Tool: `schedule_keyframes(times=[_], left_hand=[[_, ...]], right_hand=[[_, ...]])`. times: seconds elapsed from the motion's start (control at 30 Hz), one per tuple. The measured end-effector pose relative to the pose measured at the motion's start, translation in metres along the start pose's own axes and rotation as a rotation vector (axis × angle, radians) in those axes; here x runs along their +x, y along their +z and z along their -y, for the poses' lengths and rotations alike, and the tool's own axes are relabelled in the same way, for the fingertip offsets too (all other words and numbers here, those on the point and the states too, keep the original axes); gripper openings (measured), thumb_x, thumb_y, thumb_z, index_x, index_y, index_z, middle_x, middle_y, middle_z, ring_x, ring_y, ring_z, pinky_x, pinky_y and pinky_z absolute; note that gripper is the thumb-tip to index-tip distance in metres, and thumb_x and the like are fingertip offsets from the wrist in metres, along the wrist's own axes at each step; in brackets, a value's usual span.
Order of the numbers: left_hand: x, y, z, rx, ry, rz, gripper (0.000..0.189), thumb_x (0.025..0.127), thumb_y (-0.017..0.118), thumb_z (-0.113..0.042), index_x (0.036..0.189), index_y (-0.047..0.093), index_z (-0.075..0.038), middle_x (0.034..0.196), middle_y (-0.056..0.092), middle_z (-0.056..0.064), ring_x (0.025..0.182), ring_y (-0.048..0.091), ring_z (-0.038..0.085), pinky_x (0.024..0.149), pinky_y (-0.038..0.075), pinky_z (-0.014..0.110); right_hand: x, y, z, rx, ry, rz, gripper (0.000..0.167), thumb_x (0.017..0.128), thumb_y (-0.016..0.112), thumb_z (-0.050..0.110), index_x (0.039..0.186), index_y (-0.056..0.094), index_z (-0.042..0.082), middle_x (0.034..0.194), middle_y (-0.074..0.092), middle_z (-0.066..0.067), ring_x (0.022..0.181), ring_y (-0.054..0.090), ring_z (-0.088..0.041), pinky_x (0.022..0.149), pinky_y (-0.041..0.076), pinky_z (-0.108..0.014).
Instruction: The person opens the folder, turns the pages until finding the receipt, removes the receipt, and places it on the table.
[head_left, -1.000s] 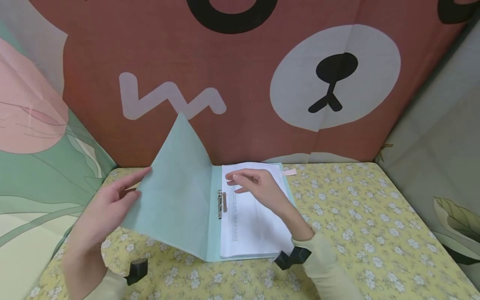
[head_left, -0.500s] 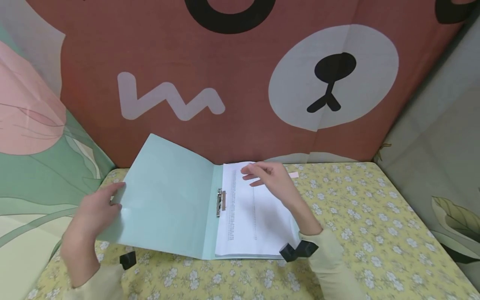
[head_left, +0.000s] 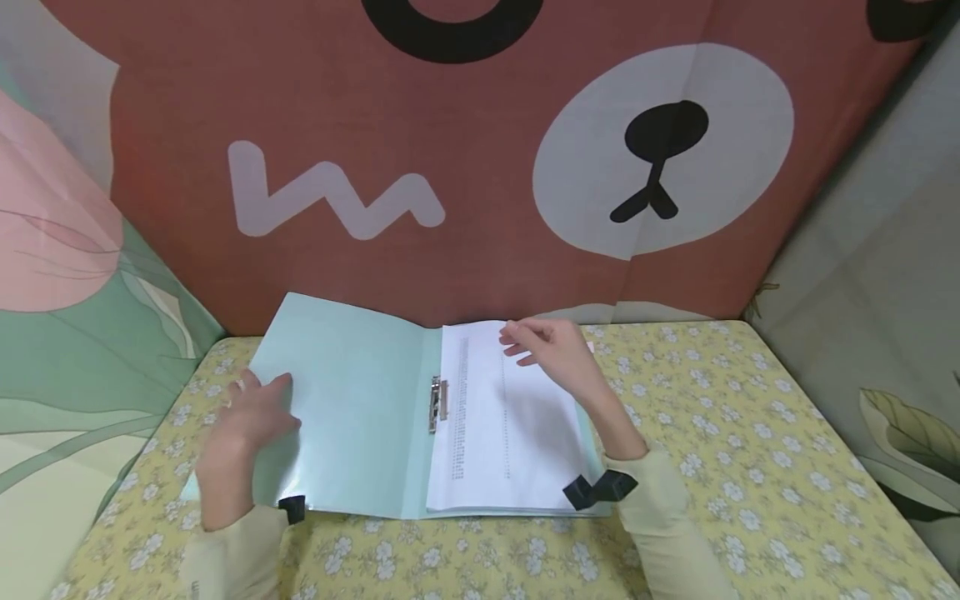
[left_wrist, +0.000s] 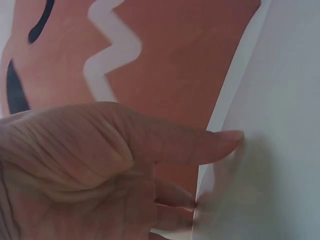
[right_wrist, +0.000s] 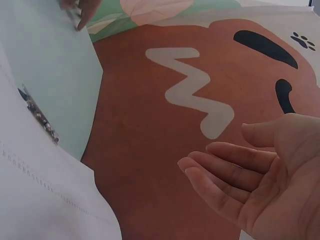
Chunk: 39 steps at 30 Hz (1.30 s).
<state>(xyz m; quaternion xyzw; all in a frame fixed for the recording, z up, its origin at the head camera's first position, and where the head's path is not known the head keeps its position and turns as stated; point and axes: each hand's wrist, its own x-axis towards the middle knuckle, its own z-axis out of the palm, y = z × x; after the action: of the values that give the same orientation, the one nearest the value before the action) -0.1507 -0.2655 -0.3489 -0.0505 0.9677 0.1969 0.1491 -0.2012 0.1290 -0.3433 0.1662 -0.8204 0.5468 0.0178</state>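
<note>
A light green file folder [head_left: 352, 400] lies spread on the table, its left cover turned out flat to the left. My left hand [head_left: 255, 417] is over that cover, fingers spread and relaxed; in the left wrist view its thumb meets the folder's pale surface. A metal clip [head_left: 434, 403] sits along the spine beside a stack of printed paper [head_left: 480, 450] on the right. Over the upper part of the stack hovers my right hand [head_left: 557, 354], holding nothing. In the right wrist view, this hand's fingers [right_wrist: 220, 192] are loosely bent.
Yellow flowered cloth [head_left: 697, 467] covers the table. Behind it hangs a brown curtain with a bear design [head_left: 487, 167]. A small pink tab [head_left: 590, 347] shows at the folder's right edge, and patterned drapes [head_left: 862, 317] close the sides.
The folder's cover has gone from raised to lying out at the left. My left hand released its edge and moved onto its face; my right hand drifted slightly right above the paper.
</note>
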Motion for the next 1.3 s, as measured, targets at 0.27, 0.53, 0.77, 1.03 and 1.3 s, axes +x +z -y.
schedule_keyframes(times=[0.27, 0.53, 0.77, 1.03, 1.3], left_hand=[[0.017, 0.028, -0.035, 0.05, 0.017, 0.079, 0.069, 0.098, 0.063, -0.017, 0.152, 0.033, 0.014, 0.156, 0.006, 0.049, 0.142, 0.005, 0.071, 0.112, 0.021, 0.078], [0.025, 0.059, -0.078, 0.087, 0.129, 0.072, 0.055, 0.104, 0.056, -0.017, 0.15, 0.042, 0.011, 0.159, 0.024, 0.041, 0.146, 0.019, 0.063, 0.116, 0.027, 0.07], [0.022, 0.081, -0.108, 0.044, 0.235, 0.041, 0.051, 0.107, 0.054, -0.019, 0.152, 0.047, 0.002, 0.162, 0.03, 0.031, 0.15, 0.027, 0.049, 0.117, 0.032, 0.063], [0.01, 0.095, -0.138, 0.027, 0.381, 0.07, 0.055, 0.104, 0.063, -0.024, 0.153, 0.049, -0.002, 0.164, 0.033, 0.022, 0.152, 0.031, 0.039, 0.117, 0.036, 0.057], [0.008, 0.113, -0.152, 0.087, 0.417, 0.127, 0.067, 0.1, 0.069, -0.036, 0.156, 0.047, -0.007, 0.167, 0.03, 0.016, 0.156, 0.02, 0.037, 0.121, 0.03, 0.055]], right_hand=[[0.004, -0.002, -0.01, -0.038, 0.017, -0.024, 0.028, 0.104, 0.064, 0.021, 0.113, 0.075, -0.003, 0.104, 0.076, -0.018, 0.091, 0.075, -0.029, 0.076, 0.064, -0.039], [0.01, -0.002, -0.022, -0.105, 0.041, -0.04, 0.029, 0.105, 0.063, 0.021, 0.114, 0.074, -0.004, 0.101, 0.076, -0.019, 0.088, 0.076, -0.028, 0.073, 0.064, -0.036], [0.013, -0.007, -0.035, -0.117, 0.053, -0.062, 0.029, 0.106, 0.061, 0.02, 0.115, 0.072, -0.006, 0.1, 0.075, -0.022, 0.087, 0.075, -0.031, 0.073, 0.063, -0.039], [0.017, -0.017, -0.055, -0.168, 0.031, -0.097, 0.027, 0.105, 0.064, 0.017, 0.118, 0.072, -0.006, 0.105, 0.074, -0.024, 0.091, 0.073, -0.039, 0.078, 0.062, -0.048], [0.018, -0.024, -0.07, -0.276, 0.099, -0.103, 0.035, 0.102, 0.067, 0.016, 0.129, 0.065, -0.008, 0.113, 0.071, -0.024, 0.106, 0.068, -0.038, 0.086, 0.058, -0.05]])
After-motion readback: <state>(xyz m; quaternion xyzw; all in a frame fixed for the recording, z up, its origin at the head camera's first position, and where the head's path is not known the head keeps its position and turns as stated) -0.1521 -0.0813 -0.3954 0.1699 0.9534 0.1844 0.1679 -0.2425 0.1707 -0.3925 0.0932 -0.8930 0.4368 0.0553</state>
